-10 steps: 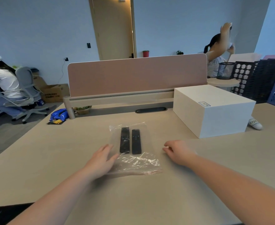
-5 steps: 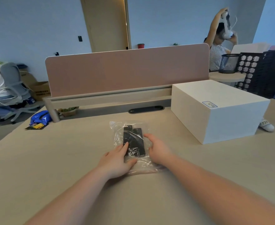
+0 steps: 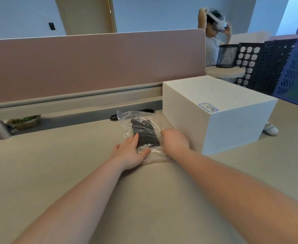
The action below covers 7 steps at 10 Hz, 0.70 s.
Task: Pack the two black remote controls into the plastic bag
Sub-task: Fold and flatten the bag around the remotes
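Note:
Two black remote controls (image 3: 145,132) lie side by side inside a clear plastic bag (image 3: 127,115) on the beige desk (image 3: 56,173), close to the white box. The bag's crumpled far end sticks up toward the divider. My left hand (image 3: 129,153) rests on the bag's near left side, fingers along the remotes and thumb across the plastic below them. On the bag's right edge, my right hand (image 3: 175,141) is curled with its fingers pressed onto the plastic. The near ends of the remotes are partly hidden by my hands.
A large white box (image 3: 215,110) stands just right of the bag, almost touching my right hand. A pink divider panel (image 3: 92,64) runs along the desk's back edge, with a black cable slot (image 3: 114,118) below it. A person with a headset sits behind at the right.
Both hands have come in from the sides onto the bag. The bag with the remotes has slid away and rightward, up against the white box, and the plastic is bunched tighter around them.

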Tool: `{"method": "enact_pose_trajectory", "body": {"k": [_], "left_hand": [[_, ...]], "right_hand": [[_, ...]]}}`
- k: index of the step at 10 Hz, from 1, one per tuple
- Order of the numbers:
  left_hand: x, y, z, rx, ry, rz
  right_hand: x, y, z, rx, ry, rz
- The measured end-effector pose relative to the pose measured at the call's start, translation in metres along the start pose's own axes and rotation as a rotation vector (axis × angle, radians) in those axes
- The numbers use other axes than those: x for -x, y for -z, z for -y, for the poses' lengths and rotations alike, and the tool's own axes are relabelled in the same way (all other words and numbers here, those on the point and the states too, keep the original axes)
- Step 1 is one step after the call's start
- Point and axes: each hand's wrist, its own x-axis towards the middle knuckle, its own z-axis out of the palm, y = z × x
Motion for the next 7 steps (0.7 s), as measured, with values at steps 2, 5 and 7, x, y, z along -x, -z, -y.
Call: {"method": "enact_pose_trajectory", "body": {"k": [2,5,7], "left_hand": [[-0.023,-0.007,-0.017,-0.003,-0.003,-0.013],[-0.007,-0.004,-0.020,-0.065,0.007,-0.101],[0.011,0.004,-0.018,-0.011,-0.010,-0.169]], "right_hand": [[-0.015,0.008,-0.006,0.113,-0.038,-0.004],[-0.010,0.009,-0.004,0.238,0.053,-0.058],[0.000,0.012,-0.008,0.259,0.100,-0.044]]}}
